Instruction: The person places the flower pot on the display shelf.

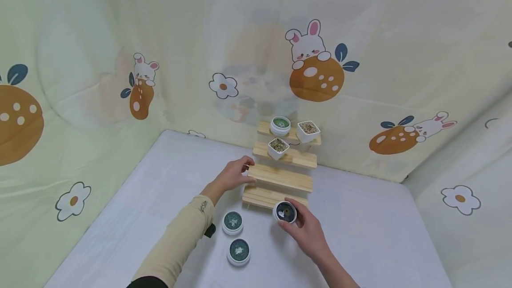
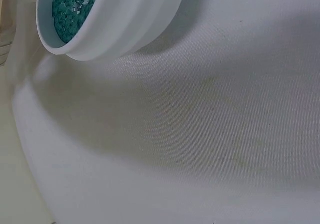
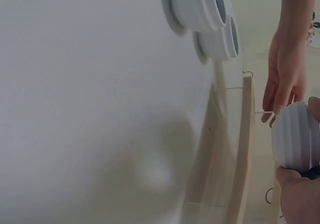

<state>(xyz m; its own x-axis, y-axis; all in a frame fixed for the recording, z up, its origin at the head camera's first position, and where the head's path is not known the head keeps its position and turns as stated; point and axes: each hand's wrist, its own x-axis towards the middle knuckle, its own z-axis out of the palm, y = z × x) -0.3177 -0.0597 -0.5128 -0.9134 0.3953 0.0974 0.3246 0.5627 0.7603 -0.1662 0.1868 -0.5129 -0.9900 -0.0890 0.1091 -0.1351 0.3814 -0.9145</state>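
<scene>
My right hand (image 1: pixel 308 230) holds a round white ribbed pot (image 3: pixel 295 136) between thumb and fingers. Dark filling with a small brown ring shows in its top in the head view. The pot is at the front edge of a tiered wooden rack (image 1: pixel 280 178), beside its lowest shelf. My left hand (image 1: pixel 232 176) grips the rack's left end, thumb and fingers either side of a middle shelf. Two round white pots with green filling, a farther one (image 1: pixel 233 222) and a nearer one (image 1: pixel 239 251), stand on the table left of the held pot.
On the rack's top shelf are a round pot with green filling (image 1: pixel 280 126) and a square pot with grainy filling (image 1: pixel 308 131). Another square pot (image 1: pixel 278 148) sits one shelf lower. A printed cloth (image 1: pixel 248 34) hangs behind the white-covered table (image 1: pixel 360 234).
</scene>
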